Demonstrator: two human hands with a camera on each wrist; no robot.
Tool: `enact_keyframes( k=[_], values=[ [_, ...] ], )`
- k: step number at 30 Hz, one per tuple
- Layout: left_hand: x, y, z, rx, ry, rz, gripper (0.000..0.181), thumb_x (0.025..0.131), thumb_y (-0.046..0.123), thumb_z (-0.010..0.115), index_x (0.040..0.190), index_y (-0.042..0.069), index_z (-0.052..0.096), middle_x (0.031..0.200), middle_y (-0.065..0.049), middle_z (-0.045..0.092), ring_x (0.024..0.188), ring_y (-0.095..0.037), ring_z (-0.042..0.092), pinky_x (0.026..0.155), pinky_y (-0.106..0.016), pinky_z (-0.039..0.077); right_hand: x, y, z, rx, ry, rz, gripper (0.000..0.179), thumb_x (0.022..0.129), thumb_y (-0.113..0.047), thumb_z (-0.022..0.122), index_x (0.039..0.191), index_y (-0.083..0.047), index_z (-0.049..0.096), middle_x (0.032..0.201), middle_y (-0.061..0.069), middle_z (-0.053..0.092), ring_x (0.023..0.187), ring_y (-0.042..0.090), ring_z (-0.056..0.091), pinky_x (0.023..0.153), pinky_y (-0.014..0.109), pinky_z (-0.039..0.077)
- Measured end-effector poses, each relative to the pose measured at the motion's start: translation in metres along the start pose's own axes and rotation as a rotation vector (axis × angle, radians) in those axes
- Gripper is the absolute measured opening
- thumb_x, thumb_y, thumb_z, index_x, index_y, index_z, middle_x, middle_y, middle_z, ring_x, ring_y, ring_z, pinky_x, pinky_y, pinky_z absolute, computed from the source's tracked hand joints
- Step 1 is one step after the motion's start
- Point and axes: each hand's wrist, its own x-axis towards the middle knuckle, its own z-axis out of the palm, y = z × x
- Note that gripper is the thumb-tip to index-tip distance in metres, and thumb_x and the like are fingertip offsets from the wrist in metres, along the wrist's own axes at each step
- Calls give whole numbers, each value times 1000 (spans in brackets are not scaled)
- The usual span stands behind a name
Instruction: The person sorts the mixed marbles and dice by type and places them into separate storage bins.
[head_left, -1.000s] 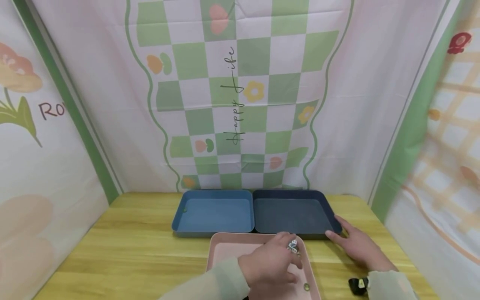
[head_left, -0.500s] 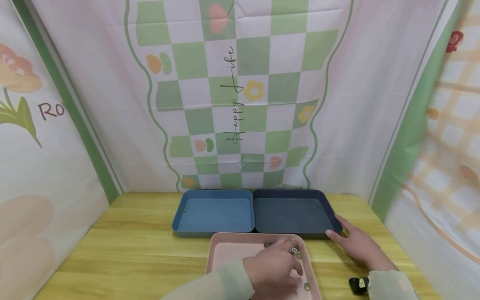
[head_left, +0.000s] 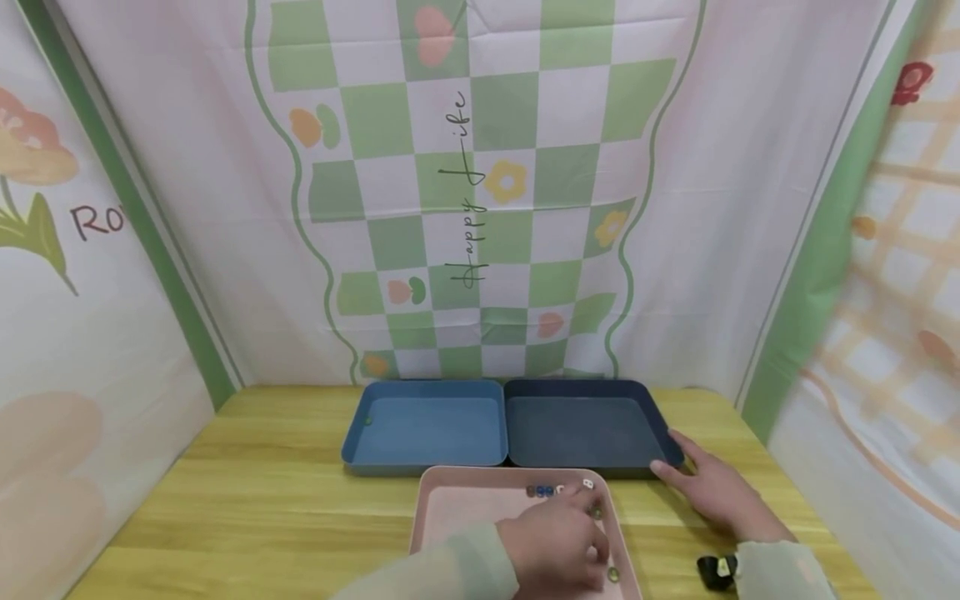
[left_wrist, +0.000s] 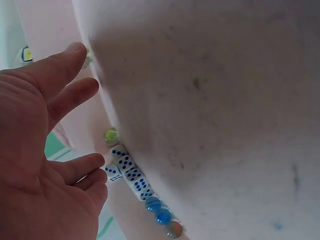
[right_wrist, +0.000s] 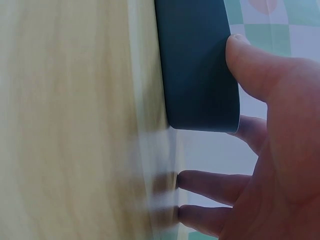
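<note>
My left hand (head_left: 558, 537) is over the right side of the pink tray (head_left: 457, 492), fingers apart. In the left wrist view its thumb is near a partly hidden glass marble (left_wrist: 87, 60) by the tray wall. A yellow-green marble (left_wrist: 111, 136), several white dice (left_wrist: 133, 174) and two blue marbles (left_wrist: 163, 216) line the wall, ending in a reddish marble (left_wrist: 174, 229). One more die (left_wrist: 113, 172) sits beside the row, close to my other fingers. My right hand (head_left: 716, 487) rests at the dark navy tray's (head_left: 585, 429) near right corner, thumb touching its rim and fingers extended beside it.
A blue tray (head_left: 431, 429) with one small green marble (head_left: 368, 421) stands against the navy tray's left side, behind the pink one. A black object (head_left: 716, 572) is by my right sleeve. A patterned curtain (head_left: 480, 208) rises behind the wooden table (head_left: 247, 500).
My left hand has shifted slightly right and down within the pink tray, and its fingers have uncovered dice and marbles along the far wall. My right hand keeps its place.
</note>
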Motion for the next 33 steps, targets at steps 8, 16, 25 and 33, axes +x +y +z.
enact_keyframes(
  k=[8,16,25,33],
  values=[
    [9,0,7,39,21,-5,10,96,41,67,97,39,77,124,20,56,137,-6,26,111,-19,20,-2,-3,0,-8,7,4,97,96,-68,44,156,4,17,140,44,35,123,64,37,92,72,37],
    [12,-1,11,67,49,-12,12,97,40,66,96,39,77,117,24,59,138,-5,26,112,-19,18,-3,-6,-1,-2,1,12,96,97,-66,45,156,4,18,140,44,36,123,63,38,92,71,37],
    [11,0,10,-13,-16,-43,18,94,44,66,109,39,76,137,16,51,138,-4,25,112,-20,18,-4,-7,-3,-7,3,15,96,97,-66,45,156,5,19,141,44,35,123,63,38,92,72,37],
    [10,1,9,-52,-41,-69,26,90,50,71,115,43,73,143,14,45,142,-6,20,113,-24,19,-3,-7,-3,-4,-1,12,96,97,-66,44,156,5,18,142,43,34,124,63,37,92,72,37]
  ],
)
